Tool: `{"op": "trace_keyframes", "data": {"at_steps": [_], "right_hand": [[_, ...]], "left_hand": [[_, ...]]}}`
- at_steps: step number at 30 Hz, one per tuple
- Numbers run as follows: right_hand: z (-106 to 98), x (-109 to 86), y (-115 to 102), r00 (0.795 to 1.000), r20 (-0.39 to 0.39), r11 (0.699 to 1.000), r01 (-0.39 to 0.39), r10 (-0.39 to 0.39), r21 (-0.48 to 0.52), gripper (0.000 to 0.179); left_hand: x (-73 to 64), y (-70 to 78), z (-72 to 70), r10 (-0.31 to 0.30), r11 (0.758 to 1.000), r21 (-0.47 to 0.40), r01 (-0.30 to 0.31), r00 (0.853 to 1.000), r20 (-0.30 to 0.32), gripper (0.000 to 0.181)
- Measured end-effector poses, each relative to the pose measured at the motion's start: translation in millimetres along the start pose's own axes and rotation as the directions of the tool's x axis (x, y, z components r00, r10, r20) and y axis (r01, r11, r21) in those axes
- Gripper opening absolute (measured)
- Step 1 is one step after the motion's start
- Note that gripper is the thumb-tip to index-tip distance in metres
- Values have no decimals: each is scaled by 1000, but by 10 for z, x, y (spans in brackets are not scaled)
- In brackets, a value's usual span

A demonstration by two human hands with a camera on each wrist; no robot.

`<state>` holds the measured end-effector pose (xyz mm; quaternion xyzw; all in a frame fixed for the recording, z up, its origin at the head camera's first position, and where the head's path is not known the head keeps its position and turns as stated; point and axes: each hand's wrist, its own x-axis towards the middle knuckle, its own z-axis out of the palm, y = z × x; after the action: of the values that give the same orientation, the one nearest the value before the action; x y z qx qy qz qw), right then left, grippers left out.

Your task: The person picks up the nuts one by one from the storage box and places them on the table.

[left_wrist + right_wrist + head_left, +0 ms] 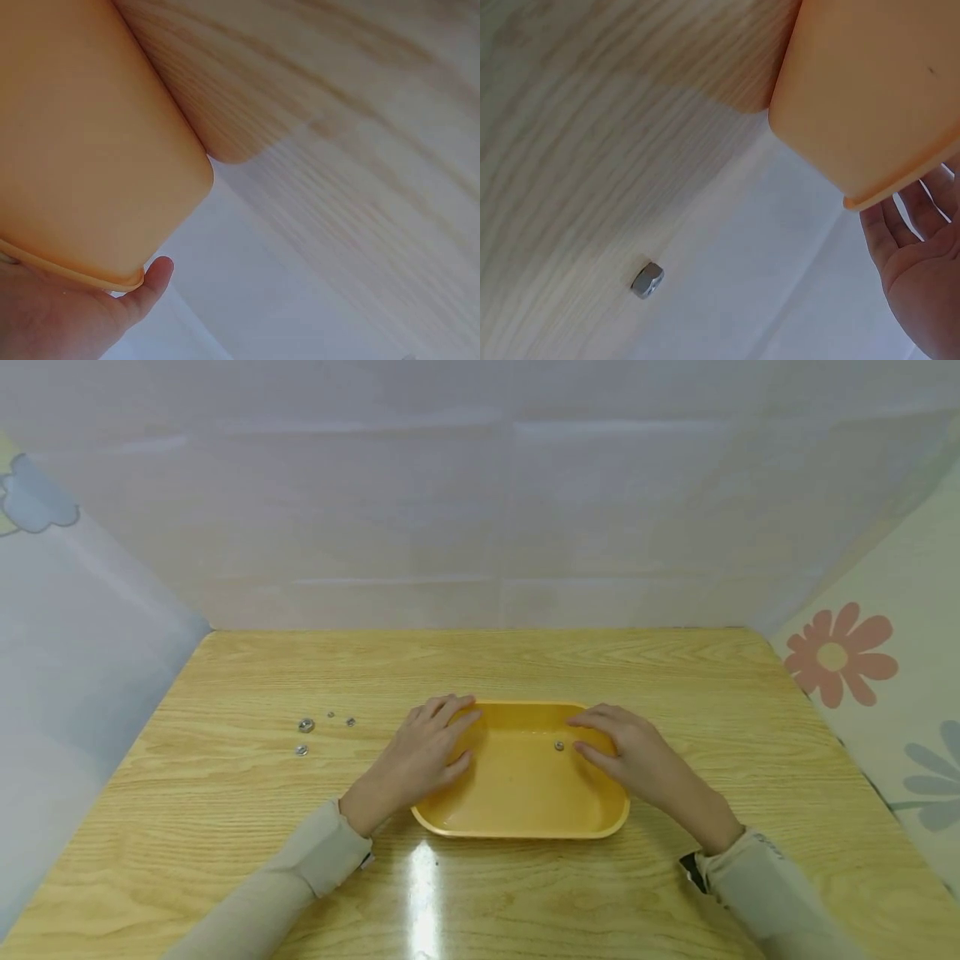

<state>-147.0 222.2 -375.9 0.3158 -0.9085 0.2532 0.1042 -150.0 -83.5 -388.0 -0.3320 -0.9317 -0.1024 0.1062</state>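
Note:
A shallow yellow-orange tray (517, 837) sits on the table between both hands, with a small metal nut (558, 746) on its floor toward the right. My left hand (427, 743) reaches over the tray's left rim, fingers spread and thumb over the inside. In the left wrist view, one digit extends past a rim corner. At the right end, my right hand (633, 752) overlaps the rim with loosely bent fingers, thumb and forefinger apart beside the nut. The right wrist view has its fingers (922, 210) partly hidden behind the rim.
Left of the tray lie a larger metal nut (306, 725), a smaller one (302, 750) and two tiny metal pieces (350, 722). Another hex nut (646, 280) lies on the wood in the right wrist view. A pale wall (495, 527) borders the table's far edge.

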Motion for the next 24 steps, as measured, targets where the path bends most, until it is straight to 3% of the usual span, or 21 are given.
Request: {"op": "trace_keyframes", "data": {"at_steps": [8,15,24], "right_hand": [[100,45,-31,989,134,998,-68,69,-11,34],[208,106,-26,990,143,998,1,9,-68,32],[266,126,-63,983,177,987,-23,51,-158,29]], "left_hand": [[-2,6,-1,-1,1000,-4,1,1000,9,51],[-6,4,1,-3,1000,-3,4,1000,16,52],[-6,-1,-7,7,1000,3,-7,1000,5,51]]}}
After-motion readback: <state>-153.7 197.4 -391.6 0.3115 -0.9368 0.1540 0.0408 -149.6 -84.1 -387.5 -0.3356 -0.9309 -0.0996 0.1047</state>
